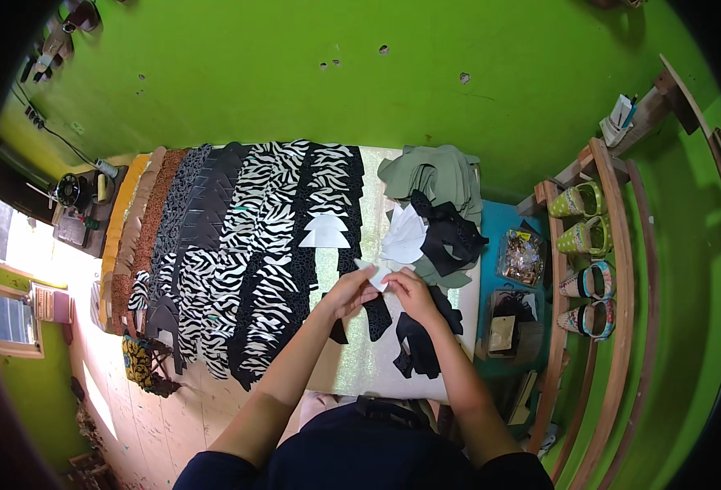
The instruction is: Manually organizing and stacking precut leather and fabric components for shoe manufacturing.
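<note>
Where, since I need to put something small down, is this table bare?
The widest bare patch of table is at the near edge, between the left forearm and the black pieces on the right. A narrow strip farther back lies between the rightmost zebra-print row and the olive-green pile. The left and back right are crowded.

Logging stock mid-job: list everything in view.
Table: 1, pale, centre
Held piece: 1, white, centre
White pieces: several, white, centre
Zebra pieces: many, black-white, table's left
Edge pieces: many, yellow, tan, rust, table's left
Black pieces: several, black, table's right
Green pieces: many, green, table's right
Bins: 2, clear, right of table
Rack: 1, brown, right
Shoes: 4, two lime, two multicoloured, on rack
Wall: 1, green, back
Left hand: 1, bare, on held piece
Right hand: 1, bare, on held piece
</note>
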The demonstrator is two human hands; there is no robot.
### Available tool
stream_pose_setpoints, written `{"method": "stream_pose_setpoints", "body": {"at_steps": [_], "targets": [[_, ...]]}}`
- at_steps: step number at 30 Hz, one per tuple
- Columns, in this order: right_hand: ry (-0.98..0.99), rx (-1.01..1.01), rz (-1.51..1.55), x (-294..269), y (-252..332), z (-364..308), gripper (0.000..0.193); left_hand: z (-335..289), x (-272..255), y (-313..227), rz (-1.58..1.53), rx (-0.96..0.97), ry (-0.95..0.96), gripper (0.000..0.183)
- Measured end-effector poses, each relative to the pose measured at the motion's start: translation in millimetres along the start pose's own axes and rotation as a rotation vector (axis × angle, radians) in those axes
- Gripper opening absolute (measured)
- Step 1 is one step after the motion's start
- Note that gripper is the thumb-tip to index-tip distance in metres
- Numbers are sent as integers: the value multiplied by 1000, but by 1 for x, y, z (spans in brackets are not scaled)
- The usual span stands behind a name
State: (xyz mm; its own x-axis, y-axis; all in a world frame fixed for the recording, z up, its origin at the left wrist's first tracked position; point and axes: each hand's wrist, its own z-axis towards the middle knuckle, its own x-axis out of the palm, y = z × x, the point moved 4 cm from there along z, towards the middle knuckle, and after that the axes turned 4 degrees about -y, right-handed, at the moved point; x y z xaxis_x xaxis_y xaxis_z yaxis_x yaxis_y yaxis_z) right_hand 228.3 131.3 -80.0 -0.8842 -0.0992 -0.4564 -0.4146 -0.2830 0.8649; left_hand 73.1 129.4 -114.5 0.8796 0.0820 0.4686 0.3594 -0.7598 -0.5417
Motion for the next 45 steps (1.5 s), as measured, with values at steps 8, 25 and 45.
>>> {"method": "stream_pose_setpoints", "body": {"at_steps": [8, 25, 45], "targets": [[230, 509, 431, 33, -13, 6, 18, -23, -30, -5, 197, 225, -186, 27], [253, 428, -205, 68, -11, -9, 21, -48, -74, 5, 1198, 573, -401, 22], [318, 313, -721, 71, 5, -15, 31, -43, -54, 10, 1738, 801, -531, 17]]}}
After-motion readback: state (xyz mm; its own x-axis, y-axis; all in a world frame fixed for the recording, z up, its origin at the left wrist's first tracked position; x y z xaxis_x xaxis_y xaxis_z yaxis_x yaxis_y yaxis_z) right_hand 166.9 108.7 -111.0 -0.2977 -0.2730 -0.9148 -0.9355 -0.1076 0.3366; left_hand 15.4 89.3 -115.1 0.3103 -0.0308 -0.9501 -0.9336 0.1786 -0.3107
